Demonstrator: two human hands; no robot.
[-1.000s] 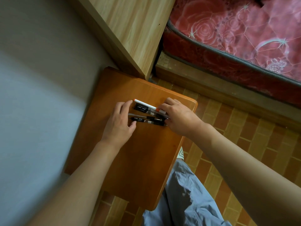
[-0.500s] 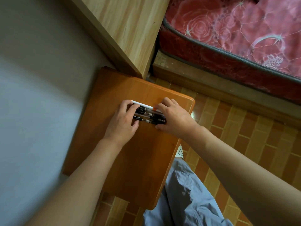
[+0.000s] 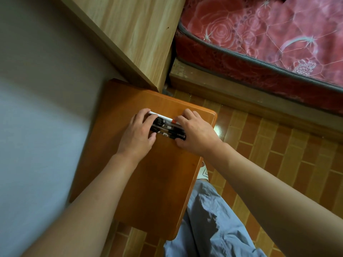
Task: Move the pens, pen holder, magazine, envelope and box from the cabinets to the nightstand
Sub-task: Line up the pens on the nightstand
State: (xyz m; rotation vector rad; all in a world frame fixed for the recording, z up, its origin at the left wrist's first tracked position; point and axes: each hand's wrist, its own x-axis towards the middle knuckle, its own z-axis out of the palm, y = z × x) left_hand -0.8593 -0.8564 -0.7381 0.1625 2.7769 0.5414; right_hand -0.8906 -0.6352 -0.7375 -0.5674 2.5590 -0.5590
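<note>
Since a second ago, the left hand and right hand have squeezed the loose pens into one tidy bundle on the nightstand, fingers curled around its ends, so the pens look delivered.

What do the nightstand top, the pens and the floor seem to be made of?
Nightstand: probably wood or wood veneer, orange-brown and varnished, with faint grain and a soft sheen.
Pens: apparently plastic, mostly black barrels plus one white barrel, smooth with small printed marks. Both hands grip them.
Floor: glossy surface in a brown brick pattern; a light reflection suggests tile or vinyl, which one is unclear.
</note>
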